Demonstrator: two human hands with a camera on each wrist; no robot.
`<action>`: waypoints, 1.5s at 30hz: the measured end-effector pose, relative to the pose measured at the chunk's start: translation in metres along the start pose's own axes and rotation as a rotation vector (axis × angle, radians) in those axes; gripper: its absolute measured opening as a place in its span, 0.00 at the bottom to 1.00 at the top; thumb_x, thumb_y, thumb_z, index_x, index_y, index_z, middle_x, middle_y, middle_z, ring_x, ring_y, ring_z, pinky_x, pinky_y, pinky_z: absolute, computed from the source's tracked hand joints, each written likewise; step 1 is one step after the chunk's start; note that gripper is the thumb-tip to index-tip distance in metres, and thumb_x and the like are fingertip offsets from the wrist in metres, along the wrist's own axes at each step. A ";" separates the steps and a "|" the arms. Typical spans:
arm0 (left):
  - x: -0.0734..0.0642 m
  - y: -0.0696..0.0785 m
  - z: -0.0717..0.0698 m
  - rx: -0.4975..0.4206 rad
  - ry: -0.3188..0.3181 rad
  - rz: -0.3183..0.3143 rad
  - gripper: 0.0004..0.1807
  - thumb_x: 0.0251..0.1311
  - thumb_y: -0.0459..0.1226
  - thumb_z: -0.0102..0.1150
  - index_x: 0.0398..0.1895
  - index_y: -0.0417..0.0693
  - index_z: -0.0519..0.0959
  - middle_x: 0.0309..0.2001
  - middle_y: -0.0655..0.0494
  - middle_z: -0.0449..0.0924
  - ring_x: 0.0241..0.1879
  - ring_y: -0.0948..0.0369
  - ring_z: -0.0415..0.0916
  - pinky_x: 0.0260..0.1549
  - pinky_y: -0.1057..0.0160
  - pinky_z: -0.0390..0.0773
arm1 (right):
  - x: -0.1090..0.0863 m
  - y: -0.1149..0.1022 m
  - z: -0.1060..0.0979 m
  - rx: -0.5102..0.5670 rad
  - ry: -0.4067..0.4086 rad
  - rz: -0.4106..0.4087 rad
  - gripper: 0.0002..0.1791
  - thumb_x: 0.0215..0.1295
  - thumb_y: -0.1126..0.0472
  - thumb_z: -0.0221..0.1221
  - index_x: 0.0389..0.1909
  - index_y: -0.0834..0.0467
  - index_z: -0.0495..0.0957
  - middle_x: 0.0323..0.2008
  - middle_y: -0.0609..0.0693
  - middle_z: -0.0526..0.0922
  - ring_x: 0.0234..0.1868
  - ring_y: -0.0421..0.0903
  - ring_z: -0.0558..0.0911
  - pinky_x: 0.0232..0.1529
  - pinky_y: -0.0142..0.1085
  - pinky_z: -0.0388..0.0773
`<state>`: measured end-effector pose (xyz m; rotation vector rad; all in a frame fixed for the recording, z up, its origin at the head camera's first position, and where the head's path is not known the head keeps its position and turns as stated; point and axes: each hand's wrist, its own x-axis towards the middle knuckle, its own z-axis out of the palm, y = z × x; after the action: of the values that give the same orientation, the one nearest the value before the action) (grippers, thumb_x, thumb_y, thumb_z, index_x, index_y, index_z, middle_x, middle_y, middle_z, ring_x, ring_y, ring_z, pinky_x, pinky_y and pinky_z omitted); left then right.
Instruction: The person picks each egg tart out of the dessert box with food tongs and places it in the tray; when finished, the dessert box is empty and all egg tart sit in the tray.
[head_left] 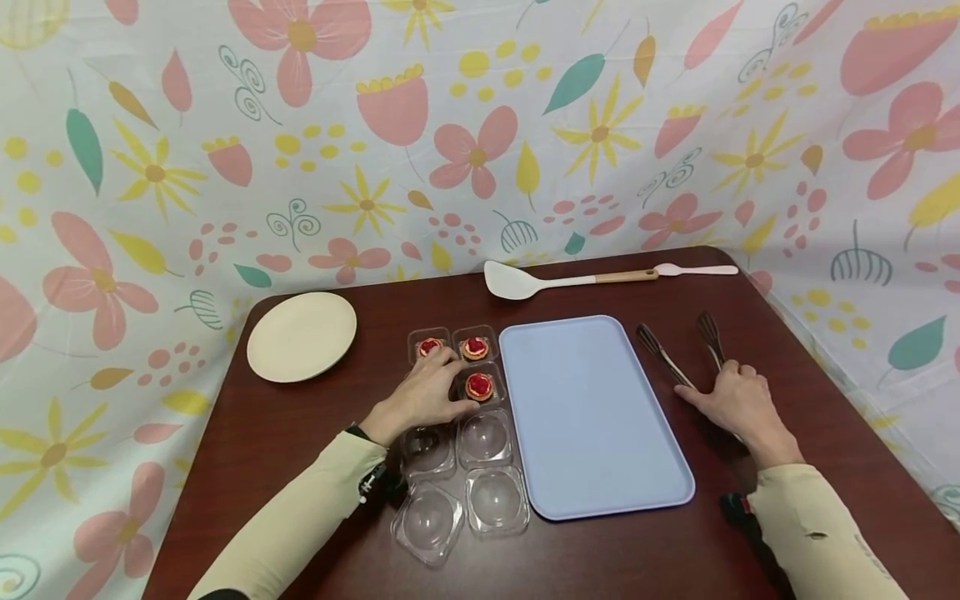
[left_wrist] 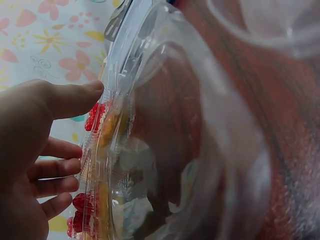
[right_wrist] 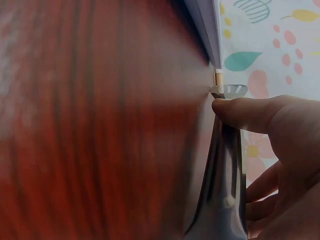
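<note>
Presently, the right hand [head_left: 742, 410] grips dark metal tongs [right_wrist: 226, 172] between thumb and fingers; the left hand [head_left: 422, 393], fingers parted, should steady clear plastic tart boxes [head_left: 485, 438] lightly.

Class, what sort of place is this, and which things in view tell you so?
Probably a staged, kitchen-like tabletop rather than a working kitchen: a flower-print cloth hangs behind the dark table, where tongs and tarts in clear containers are set out.

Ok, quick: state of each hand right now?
Left hand: open, over the boxes; contact can't be told.
Right hand: closed, holding the tongs, their arms apart.
</note>
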<state>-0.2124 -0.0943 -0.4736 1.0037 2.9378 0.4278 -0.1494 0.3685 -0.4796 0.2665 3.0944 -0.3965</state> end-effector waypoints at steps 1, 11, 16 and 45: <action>0.000 0.000 0.000 0.003 -0.004 -0.005 0.40 0.50 0.59 0.68 0.59 0.40 0.77 0.52 0.50 0.72 0.57 0.52 0.69 0.62 0.49 0.66 | 0.001 0.000 0.000 -0.002 -0.001 -0.002 0.52 0.58 0.38 0.62 0.48 0.89 0.59 0.40 0.85 0.65 0.45 0.81 0.67 0.48 0.66 0.66; 0.000 0.000 -0.002 -0.010 -0.010 -0.013 0.40 0.49 0.59 0.69 0.59 0.41 0.77 0.52 0.50 0.72 0.57 0.52 0.68 0.62 0.49 0.66 | 0.001 0.001 -0.002 0.009 -0.022 0.031 0.48 0.58 0.41 0.63 0.46 0.87 0.61 0.40 0.84 0.66 0.43 0.80 0.69 0.45 0.66 0.68; 0.000 0.000 -0.002 -0.013 -0.007 -0.009 0.39 0.49 0.58 0.69 0.58 0.41 0.77 0.52 0.50 0.72 0.57 0.52 0.69 0.62 0.50 0.66 | 0.001 0.001 -0.003 0.019 -0.009 0.033 0.46 0.58 0.41 0.63 0.45 0.86 0.63 0.38 0.82 0.67 0.41 0.79 0.70 0.43 0.65 0.68; 0.000 0.002 -0.003 -0.009 -0.036 -0.046 0.39 0.49 0.59 0.69 0.59 0.44 0.77 0.54 0.51 0.72 0.60 0.53 0.67 0.63 0.51 0.65 | -0.008 -0.070 -0.031 0.164 0.190 -0.283 0.33 0.57 0.52 0.68 0.58 0.67 0.71 0.40 0.65 0.75 0.32 0.57 0.80 0.30 0.57 0.73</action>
<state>-0.2112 -0.0936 -0.4701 0.9310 2.9176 0.4172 -0.1528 0.3079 -0.4316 -0.1463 3.2979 -0.6692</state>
